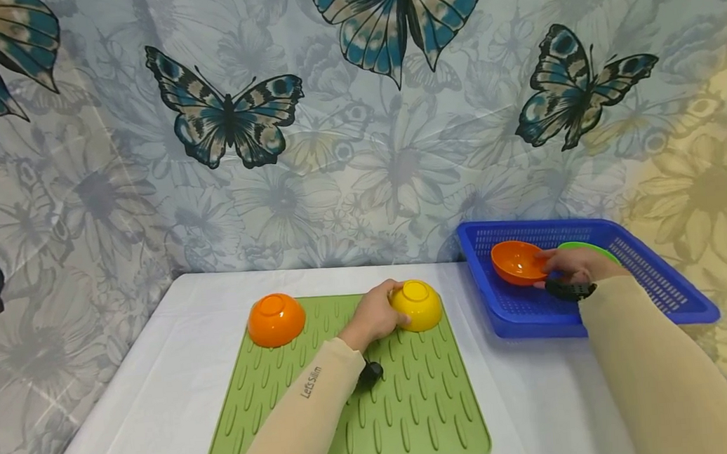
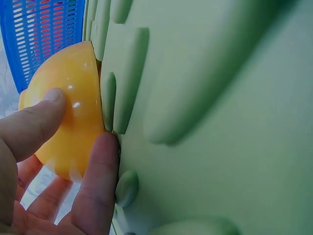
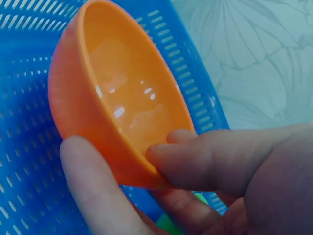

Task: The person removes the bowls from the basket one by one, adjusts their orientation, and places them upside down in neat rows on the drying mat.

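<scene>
My left hand grips an upside-down yellow bowl at the far right corner of the green mat. In the left wrist view, the thumb lies on the bowl's outside and the other fingers reach around near its rim, close to the mat. Inside the blue basket, my right hand pinches the rim of an orange bowl, thumb and fingers on either side of the wall. That bowl is tilted with its mouth showing. Another orange bowl sits upside down on the mat's far left corner.
A green bowl lies in the basket, partly hidden behind my right hand. The basket stands at the table's back right. White cloth covers the table, and a butterfly-patterned curtain hangs behind it.
</scene>
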Demonstrator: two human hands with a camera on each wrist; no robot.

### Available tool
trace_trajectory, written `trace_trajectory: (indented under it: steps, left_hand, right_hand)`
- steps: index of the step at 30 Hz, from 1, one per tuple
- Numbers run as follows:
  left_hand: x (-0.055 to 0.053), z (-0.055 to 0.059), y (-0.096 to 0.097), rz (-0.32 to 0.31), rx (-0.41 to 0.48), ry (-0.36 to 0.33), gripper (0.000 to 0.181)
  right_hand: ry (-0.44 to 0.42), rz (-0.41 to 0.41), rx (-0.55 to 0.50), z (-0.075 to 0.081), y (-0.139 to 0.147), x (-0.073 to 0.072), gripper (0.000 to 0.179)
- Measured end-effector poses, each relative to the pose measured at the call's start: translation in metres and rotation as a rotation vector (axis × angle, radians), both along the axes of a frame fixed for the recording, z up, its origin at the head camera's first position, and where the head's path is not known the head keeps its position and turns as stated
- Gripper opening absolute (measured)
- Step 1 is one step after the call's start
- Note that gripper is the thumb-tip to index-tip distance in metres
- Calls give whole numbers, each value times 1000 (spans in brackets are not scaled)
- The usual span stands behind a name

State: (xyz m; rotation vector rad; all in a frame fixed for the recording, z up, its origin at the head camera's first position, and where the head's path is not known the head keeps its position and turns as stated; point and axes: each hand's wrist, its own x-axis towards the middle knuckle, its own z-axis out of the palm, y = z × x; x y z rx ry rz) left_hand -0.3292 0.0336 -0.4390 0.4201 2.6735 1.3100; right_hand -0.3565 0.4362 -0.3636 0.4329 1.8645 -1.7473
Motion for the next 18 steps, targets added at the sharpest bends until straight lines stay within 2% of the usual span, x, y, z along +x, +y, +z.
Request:
trace_trajectory:
  steps: [6, 11, 18]
  left_hand:
    - [0, -1, 1, -1, 8, 9, 67]
    - [-1, -2, 2, -6, 21, 16, 68]
    - [1, -2, 1, -9, 14, 26, 67]
  right_hand:
    - [78, 38, 8, -2, 5, 4, 75]
    - [122, 8, 2, 2, 0, 14, 76]
    - [187, -54, -32, 13, -12, 35, 71]
